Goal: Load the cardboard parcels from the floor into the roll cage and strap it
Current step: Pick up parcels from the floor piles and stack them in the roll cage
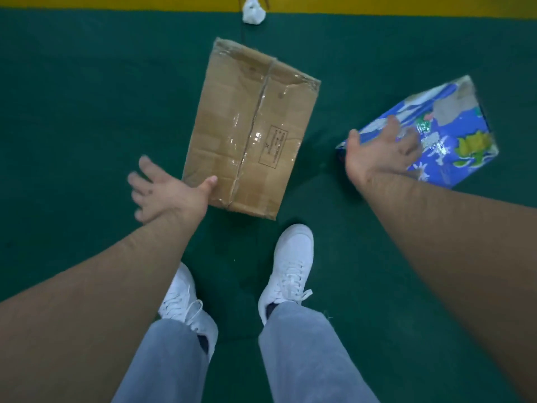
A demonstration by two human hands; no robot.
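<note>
Nearest the camera, 2 legs in grey trousers (305, 359) ended in 2 white laced shoes: the left shoe (183, 298) sat slightly behind, and the right shoe (290, 271) stood further forward on the dark green floor (87, 112). Both bare forearms reached out and down past them. The left hand (165, 193) was open with its fingers spread and holding nothing, and its thumb tip lay at the near left corner of the brown cardboard parcel (250, 132). Whether the thumb actually touched the cardboard could not be told. That parcel lay flat on the floor just ahead of the right shoe, taped along its middle seam, with a small printed label on top, and turned a little off square. The right hand (377, 152) was also open, its fingers splayed and blurred, over the near left edge of a blue printed parcel (450, 141). This parcel rested on the floor to the right, apart from the brown one. Contact there was unclear too. Beyond the brown parcel, a crumpled white plastic bag (253, 11) lay at the edge of a yellow floor stripe (406, 4).
</note>
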